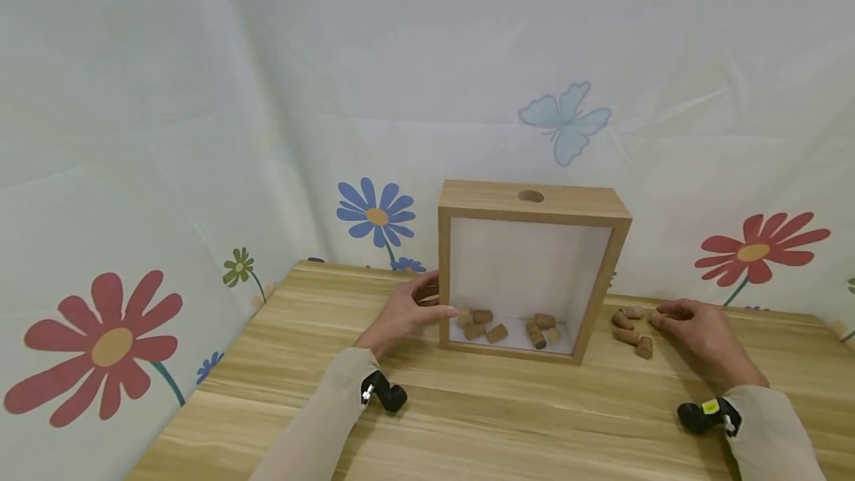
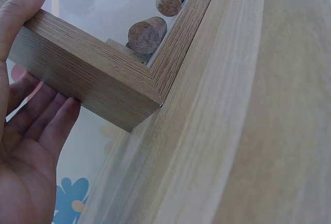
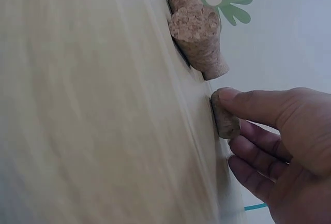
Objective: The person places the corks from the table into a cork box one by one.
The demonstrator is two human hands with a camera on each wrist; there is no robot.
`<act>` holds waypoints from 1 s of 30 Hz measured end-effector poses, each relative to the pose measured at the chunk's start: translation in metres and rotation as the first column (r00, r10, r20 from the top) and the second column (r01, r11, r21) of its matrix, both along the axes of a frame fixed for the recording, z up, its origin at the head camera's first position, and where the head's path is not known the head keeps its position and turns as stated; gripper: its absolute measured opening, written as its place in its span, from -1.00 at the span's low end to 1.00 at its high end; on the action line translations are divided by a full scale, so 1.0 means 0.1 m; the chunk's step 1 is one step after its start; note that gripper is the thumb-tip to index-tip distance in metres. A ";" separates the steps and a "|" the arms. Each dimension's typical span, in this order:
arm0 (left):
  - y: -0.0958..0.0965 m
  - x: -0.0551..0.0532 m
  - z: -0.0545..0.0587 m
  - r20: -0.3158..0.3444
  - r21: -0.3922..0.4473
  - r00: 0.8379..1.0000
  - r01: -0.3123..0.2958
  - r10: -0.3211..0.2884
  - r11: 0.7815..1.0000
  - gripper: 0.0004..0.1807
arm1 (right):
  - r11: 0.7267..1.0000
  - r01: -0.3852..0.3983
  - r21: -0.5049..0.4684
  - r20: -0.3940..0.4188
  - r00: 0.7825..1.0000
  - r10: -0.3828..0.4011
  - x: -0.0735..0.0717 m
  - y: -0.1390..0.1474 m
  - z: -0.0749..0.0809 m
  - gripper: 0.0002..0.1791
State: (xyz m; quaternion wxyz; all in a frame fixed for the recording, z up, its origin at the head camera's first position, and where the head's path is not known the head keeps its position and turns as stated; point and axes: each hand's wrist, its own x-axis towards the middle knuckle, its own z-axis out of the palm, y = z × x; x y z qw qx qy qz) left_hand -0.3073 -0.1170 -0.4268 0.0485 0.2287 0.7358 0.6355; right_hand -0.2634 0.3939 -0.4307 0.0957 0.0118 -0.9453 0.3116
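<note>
A wooden shadow box with a clear front and a round hole in its top stands upright on the table. My left hand holds its left side, thumb on the front edge and fingers behind; the left wrist view shows this hand up close. Several corks lie on the box's floor. To the right of the box, my right hand pinches a cork between thumb and fingers, at the tabletop. Beside it lie several loose corks.
The wood-grain table reaches back to a pale curtain printed with flowers and a butterfly. A small black camera is strapped to the left wrist and another camera to the right.
</note>
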 end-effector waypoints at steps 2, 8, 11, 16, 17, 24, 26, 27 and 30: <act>-0.01 0.00 0.01 0.001 -0.004 1.000 -0.005 0.005 1.000 -0.12 | 1.000 -0.010 0.030 -0.012 1.000 0.010 -0.01 0.00 0.01 -0.54; -0.01 0.01 0.01 0.001 -0.002 1.000 -0.013 0.013 1.000 -0.11 | 0.996 -0.036 0.079 -0.020 0.999 0.038 -0.01 0.01 0.06 -0.59; 0.00 0.02 0.01 0.001 0.004 1.000 -0.014 0.014 1.000 -0.11 | 0.996 -0.043 0.082 -0.001 0.999 0.043 0.01 0.02 0.09 -0.59; 0.00 0.02 0.00 0.004 0.013 1.000 -0.018 0.018 1.000 -0.12 | 0.999 -0.032 0.010 0.003 0.999 0.032 0.05 0.04 0.16 -0.55; 0.00 0.01 0.00 0.001 0.015 1.000 -0.015 0.015 1.000 -0.12 | 1.000 -0.029 -0.010 -0.009 1.000 0.029 0.06 0.04 0.18 -0.55; 0.02 0.01 0.00 -0.007 0.016 1.000 -0.005 0.005 1.000 -0.11 | 0.995 -0.025 -0.095 -0.079 0.997 0.018 0.15 -0.01 0.37 -0.51; 0.02 0.01 0.00 -0.010 0.022 1.000 -0.004 0.004 1.000 -0.13 | 0.996 -0.020 -0.090 -0.095 0.995 0.011 0.17 -0.03 0.46 -0.48; 0.02 0.01 0.00 -0.009 0.026 1.000 -0.004 0.004 1.000 -0.13 | 0.996 -0.015 -0.090 -0.106 0.994 0.006 0.17 -0.04 0.50 -0.46; 0.01 0.02 -0.01 -0.002 0.028 1.000 -0.008 0.008 1.000 -0.14 | 0.994 -0.015 -0.112 -0.146 0.989 -0.001 0.20 -0.08 0.64 -0.45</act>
